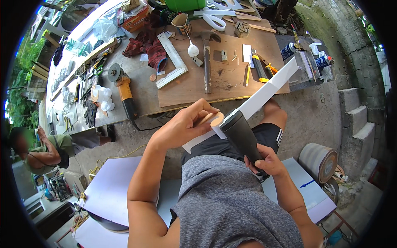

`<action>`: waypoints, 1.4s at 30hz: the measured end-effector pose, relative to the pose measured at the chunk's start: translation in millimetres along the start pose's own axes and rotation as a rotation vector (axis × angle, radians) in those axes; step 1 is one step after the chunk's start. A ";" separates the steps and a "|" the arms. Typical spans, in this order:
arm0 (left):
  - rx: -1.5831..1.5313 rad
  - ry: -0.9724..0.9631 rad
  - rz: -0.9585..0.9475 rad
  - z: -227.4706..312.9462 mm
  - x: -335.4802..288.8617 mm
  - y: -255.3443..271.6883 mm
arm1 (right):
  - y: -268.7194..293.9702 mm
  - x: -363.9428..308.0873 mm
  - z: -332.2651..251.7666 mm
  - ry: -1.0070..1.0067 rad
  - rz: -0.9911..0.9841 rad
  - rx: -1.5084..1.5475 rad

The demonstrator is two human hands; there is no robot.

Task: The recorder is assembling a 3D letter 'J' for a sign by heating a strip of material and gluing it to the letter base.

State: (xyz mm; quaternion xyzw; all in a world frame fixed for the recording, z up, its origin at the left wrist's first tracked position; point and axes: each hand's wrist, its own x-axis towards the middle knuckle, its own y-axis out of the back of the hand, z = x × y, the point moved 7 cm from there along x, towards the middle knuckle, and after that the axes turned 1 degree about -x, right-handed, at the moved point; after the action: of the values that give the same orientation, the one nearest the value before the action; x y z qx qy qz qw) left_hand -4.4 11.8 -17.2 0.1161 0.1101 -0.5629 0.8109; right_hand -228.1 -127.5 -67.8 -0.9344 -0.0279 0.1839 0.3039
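Observation:
My left hand is closed round a flat wooden piece with a rounded end, pinched between thumb and fingers. A long white strip bends round that end; one part stretches to the upper right over the table's edge, and a tail hangs below my left hand. My right hand grips the lower end of a thick black tool, its upper end close against the strip beside the wooden piece. I cannot make out the tool's exact kind.
On the workbench lie a hammer, a metal square, an angle grinder, red gloves and a utility knife. Spray cans stand at right. Another person is at left. Concrete steps rise at right.

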 end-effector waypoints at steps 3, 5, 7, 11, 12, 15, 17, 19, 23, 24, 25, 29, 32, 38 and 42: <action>-0.017 -0.015 -0.002 3.0 0.8 -0.9 | 2.0 -1.1 1.7 0.007 0.008 0.007; -0.024 -0.022 -0.004 3.3 1.2 -2.1 | 3.0 -1.2 2.6 0.017 0.004 0.007; -0.023 -0.043 0.008 4.6 0.5 -2.2 | 2.0 -1.6 1.8 0.019 0.007 0.002; -0.021 -0.021 -0.006 3.9 -1.2 -3.0 | 1.1 -2.2 0.4 0.022 0.003 -0.007; -0.012 -0.031 -0.005 4.4 -1.2 -2.9 | 1.6 -2.3 1.2 0.023 0.003 -0.007; -0.007 -0.045 -0.001 7.9 -1.4 -2.7 | 2.7 -3.2 3.6 0.026 0.010 -0.016; -0.010 -0.048 0.002 8.7 -1.3 -2.5 | 2.5 -3.0 3.7 0.022 0.012 -0.011; 0.003 -0.038 -0.008 6.4 -0.6 -2.8 | 2.5 -3.6 3.5 0.017 0.015 -0.012; 0.045 -0.037 -0.009 5.8 -0.5 -3.0 | 2.0 -4.4 3.8 0.014 0.016 -0.012; 0.053 -0.050 -0.008 6.5 -0.5 -2.7 | 1.9 -4.4 3.9 0.015 0.017 -0.013; 0.061 -0.064 -0.007 7.3 -0.8 -2.4 | 1.7 -4.4 4.1 0.016 0.016 -0.014; 0.038 -0.002 0.018 1.2 -2.3 0.6 | -0.7 -2.7 2.4 0.029 0.021 -0.033; -0.036 -0.057 0.021 4.5 -1.0 0.9 | -0.7 -2.9 3.6 0.033 0.027 -0.025; 0.002 -0.074 -0.032 7.2 3.1 4.1 | 0.5 -0.4 4.3 0.040 0.060 -0.039; 0.102 -0.108 0.006 9.4 6.7 15.8 | 3.4 2.7 7.7 0.037 0.093 -0.028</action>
State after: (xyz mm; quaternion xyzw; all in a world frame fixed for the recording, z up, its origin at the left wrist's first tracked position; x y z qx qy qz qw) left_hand 13.2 8.3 -9.3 0.1269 0.0369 -0.5706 0.8105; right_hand -228.5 -125.5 -76.4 -0.9420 0.0188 0.1802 0.2825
